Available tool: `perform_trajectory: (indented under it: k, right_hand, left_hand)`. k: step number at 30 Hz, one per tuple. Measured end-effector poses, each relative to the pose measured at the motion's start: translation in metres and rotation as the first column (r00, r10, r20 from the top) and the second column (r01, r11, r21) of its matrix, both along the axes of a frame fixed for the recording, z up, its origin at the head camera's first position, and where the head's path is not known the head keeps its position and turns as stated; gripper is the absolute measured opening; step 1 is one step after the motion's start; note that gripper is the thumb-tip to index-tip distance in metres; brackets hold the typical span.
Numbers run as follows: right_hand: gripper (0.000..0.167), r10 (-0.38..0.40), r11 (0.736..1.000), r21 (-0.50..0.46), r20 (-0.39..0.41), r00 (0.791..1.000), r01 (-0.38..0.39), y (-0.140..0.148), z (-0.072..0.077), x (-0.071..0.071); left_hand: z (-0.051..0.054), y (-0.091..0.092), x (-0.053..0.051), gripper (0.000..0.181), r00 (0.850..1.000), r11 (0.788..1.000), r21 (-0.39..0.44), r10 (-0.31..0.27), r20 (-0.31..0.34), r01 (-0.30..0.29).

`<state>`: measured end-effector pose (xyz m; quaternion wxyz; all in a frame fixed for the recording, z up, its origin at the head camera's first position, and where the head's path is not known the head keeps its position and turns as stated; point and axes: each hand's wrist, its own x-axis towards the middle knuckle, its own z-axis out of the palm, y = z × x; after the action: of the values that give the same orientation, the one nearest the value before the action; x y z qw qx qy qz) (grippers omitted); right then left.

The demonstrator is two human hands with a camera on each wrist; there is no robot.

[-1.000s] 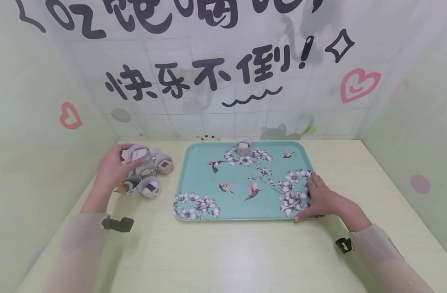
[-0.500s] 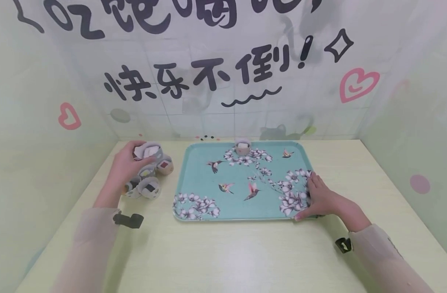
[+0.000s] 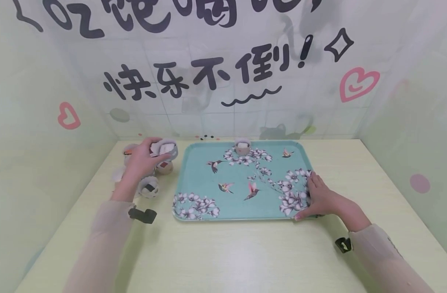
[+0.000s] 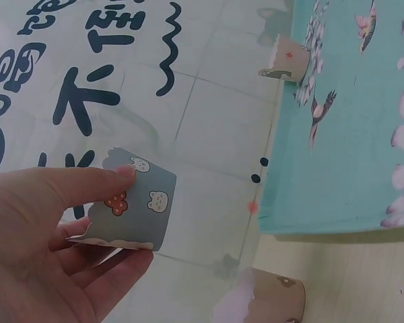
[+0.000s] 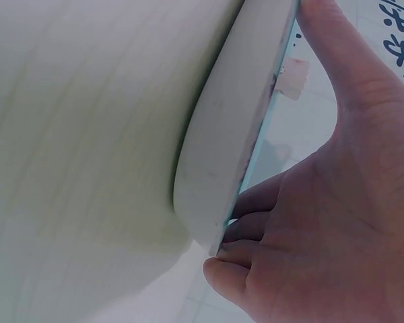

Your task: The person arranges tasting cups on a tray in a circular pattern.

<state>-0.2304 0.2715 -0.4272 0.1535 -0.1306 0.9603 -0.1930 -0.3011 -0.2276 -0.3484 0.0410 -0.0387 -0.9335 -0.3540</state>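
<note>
My left hand (image 3: pixel 142 156) pinches a blue-grey paper cupcake cup (image 4: pixel 145 205) between thumb and fingers, above the group at the left. The cup has a bear and mushroom print and a white thing inside. Below and around the hand stand several similar cups, such as one with a black-and-white piece (image 3: pixel 149 187) and a beige one with a red square (image 3: pixel 165 167); the hand partly hides the others. My right hand (image 3: pixel 324 198) rests at the near right corner of the teal floral tray (image 3: pixel 209 179), fingers over its right rim and thumb at its front rim.
A beige cup with a white filling (image 3: pixel 242 147) stands on the tray by its back rim. The tray lies on a pale wooden table (image 3: pixel 223 252). Behind it rises a wall covering (image 3: pixel 209 118) with black lettering, and printed side walls close off both sides.
My left hand has moved right with the blue-grey cupcake cup, from the left part of the group towards the tray. The right hand and the tray have stayed in place.
</note>
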Motion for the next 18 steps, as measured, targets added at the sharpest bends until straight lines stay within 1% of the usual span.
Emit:
perform_trajectory:
  k: [4, 10, 18]
  right_hand:
    - [0.145, 0.001, 1.000, 0.001, 0.001, 1.000, -0.001, 0.000, 0.001, 0.000]
    - [0.146, 0.001, 1.000, 0.007, 0.004, 1.000, -0.001, 0.000, 0.001, 0.001]
    - [0.146, 0.003, 1.000, 0.015, 0.005, 1.000, -0.003, 0.000, 0.001, 0.000]
  left_hand:
    - [0.000, 0.009, -0.004, 0.067, 1.000, 1.000, 0.012, -0.007, 0.015, 0.007]
    - [-0.003, 0.024, -0.011, 0.064, 0.999, 0.999, 0.009, -0.035, -0.012, 0.035]
    - [-0.008, 0.047, -0.018, 0.059, 0.997, 0.995, 0.071, -0.073, 0.003, 0.072]
